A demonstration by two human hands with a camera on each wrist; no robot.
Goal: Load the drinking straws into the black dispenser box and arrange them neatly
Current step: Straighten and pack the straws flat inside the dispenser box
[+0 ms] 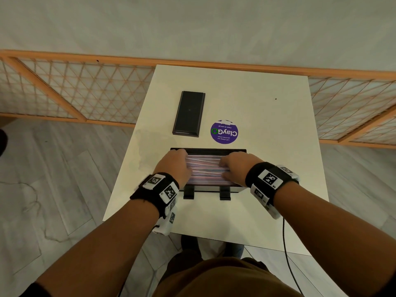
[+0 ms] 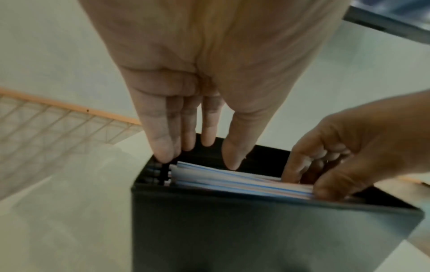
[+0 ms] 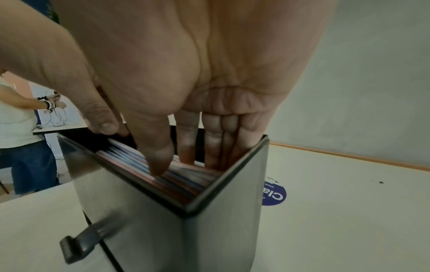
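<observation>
fingers [image 2: 160,147] of both hands press straws [image 1: 205,170] inside black box [image 2: 256,230].

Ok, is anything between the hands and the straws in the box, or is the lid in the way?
Nothing visible does. The left hand and right hand already touch the straws inside the open black dispenser box. The lid lies apart on the table, beyond the box.

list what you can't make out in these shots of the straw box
- Both ends of the straws: head view, covered by the left hand and the right hand.
- How deep the straws go: every view, hidden by the walls of the black dispenser box.
- Small print on the purple sticker: head view, too small; right wrist view, cut off by the box.
- Right hand's fingers: left wrist view, blurred.
</observation>
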